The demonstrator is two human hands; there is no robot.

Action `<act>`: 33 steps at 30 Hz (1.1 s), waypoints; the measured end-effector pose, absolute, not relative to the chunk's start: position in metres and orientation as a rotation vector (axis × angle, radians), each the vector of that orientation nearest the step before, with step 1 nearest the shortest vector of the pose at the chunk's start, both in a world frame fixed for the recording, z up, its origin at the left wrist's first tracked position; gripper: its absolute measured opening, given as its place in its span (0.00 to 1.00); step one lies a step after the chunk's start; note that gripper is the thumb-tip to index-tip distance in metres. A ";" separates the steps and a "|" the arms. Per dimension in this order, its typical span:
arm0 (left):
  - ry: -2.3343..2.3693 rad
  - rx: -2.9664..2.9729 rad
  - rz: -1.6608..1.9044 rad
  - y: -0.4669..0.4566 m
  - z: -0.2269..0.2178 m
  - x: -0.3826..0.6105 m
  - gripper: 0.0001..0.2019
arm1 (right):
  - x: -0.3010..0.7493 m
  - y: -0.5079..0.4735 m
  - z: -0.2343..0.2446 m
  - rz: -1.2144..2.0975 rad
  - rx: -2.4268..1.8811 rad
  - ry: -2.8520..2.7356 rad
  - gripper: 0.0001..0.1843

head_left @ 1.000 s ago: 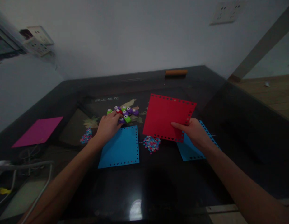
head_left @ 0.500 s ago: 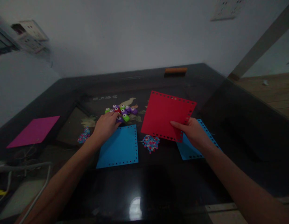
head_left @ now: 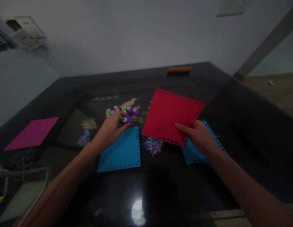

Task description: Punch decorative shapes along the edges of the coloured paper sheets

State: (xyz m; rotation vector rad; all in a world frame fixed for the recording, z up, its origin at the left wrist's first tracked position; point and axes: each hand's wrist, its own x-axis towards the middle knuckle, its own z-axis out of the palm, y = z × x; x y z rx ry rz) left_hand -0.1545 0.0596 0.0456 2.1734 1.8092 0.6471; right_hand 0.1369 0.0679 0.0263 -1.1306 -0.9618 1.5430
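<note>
While the right hand steadies a red sheet, the left hand is at the near side of a cluster of eye-topped pieces, taking hold of one. Left: thumb and fingers pinch a purple eye-topped piece; cannot tell whether its base is clear of the surface. Right: thumb flat on the upper face of the red sheet near its right corner, remaining fingers hidden underneath, so a pinch grip.

Position of red sheet: tilted, to the right of the cluster, with small holes along its far, right and near edges. It overlaps part of the right blue sheet in this view; contact between the two cannot be judged. The left blue sheet lies below the cluster, holes along its right and near edges. A heap of coloured bits sits between the blue sheets; a smaller heap lies left of the left forearm. A magenta sheet rests farther left.

Step in hand, as judged: picking out the purple piece. From here, lifting it would call for a firm pinch and an upward path that avoids its neighbours, red sheet kept level.
</note>
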 end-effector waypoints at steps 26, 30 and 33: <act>1.034 1.085 0.883 0.029 0.036 -0.102 0.16 | 0.133 0.066 0.023 1.286 -1.099 -0.937 0.22; 1.050 1.085 0.891 0.027 0.038 -0.100 0.17 | 0.130 0.063 0.025 1.199 -1.093 -0.979 0.20; 1.067 1.094 0.895 0.027 0.038 -0.099 0.18 | 0.130 0.059 0.026 1.097 -1.121 -1.076 0.19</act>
